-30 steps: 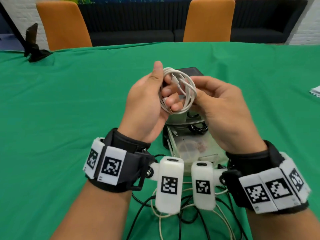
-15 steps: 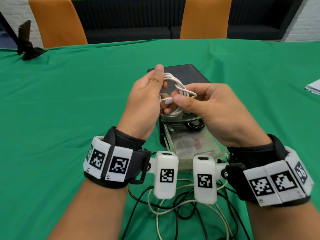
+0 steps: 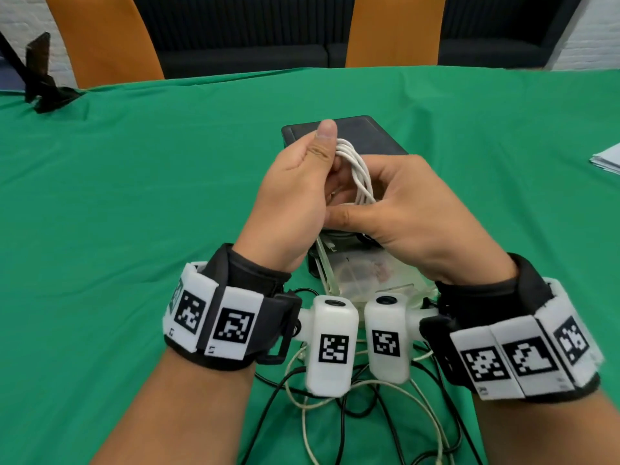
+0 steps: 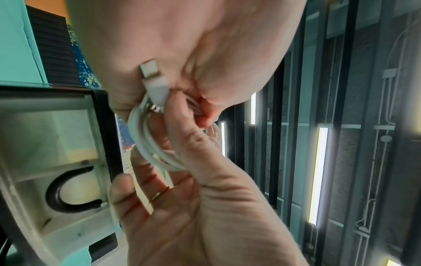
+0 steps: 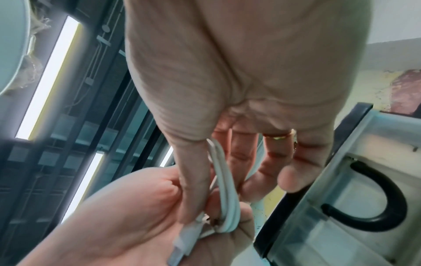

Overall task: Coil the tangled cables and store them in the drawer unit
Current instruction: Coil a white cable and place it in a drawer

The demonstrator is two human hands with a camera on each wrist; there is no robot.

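Hands joined on a coiled white cable (image 3: 360,172) above an open drawer.

The coil is held between the left hand (image 3: 292,203) and the right hand (image 3: 412,209) over the black drawer unit (image 3: 365,134), which stands on the green tablecloth (image 3: 134,196). The left thumb is raised against the top of the loops and its fingers are curled round them; the right thumb and fingers are closed on the lower part of the coil. In the left wrist view a white plug (image 4: 152,79) is seen pressed against the left palm. Below the hands, the clear drawer (image 3: 369,273) is pulled out, and a black cable (image 5: 382,196) is seen lying curved inside it. Loose black and white cables (image 3: 335,407) are left tangled on the cloth near the wrists.
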